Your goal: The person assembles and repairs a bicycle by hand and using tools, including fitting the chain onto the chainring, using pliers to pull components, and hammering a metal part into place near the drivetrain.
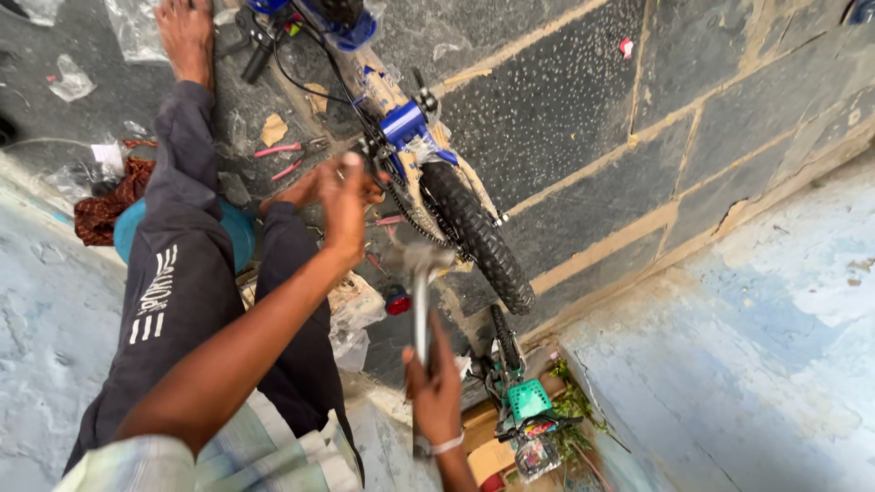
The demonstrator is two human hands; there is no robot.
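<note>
The right hand [436, 383] was clamped around the lower shaft of a metal hammer [421, 292], fingers wrapped fully, wrist bent upward so the shaft stood nearly vertical with the head at the top. A pale band circled the right wrist. The left hand [344, 205] was extended forward on a straight arm, fingers closed on a small part at the rear of the blue bicycle [410, 128]; what exactly it pinched could not be told. The hammer head sat just below the left hand, beside the black knobbed rear tyre [478, 237]. The bicycle lay tilted on the dark stone floor [565, 100]. Pink-handled pliers [292, 150] lay near the person's knee. Clear plastic wrapping [351, 319] lay crumpled under the legs. A smaller bicycle with a green basket [529, 399] stood near the right hand.
</note>
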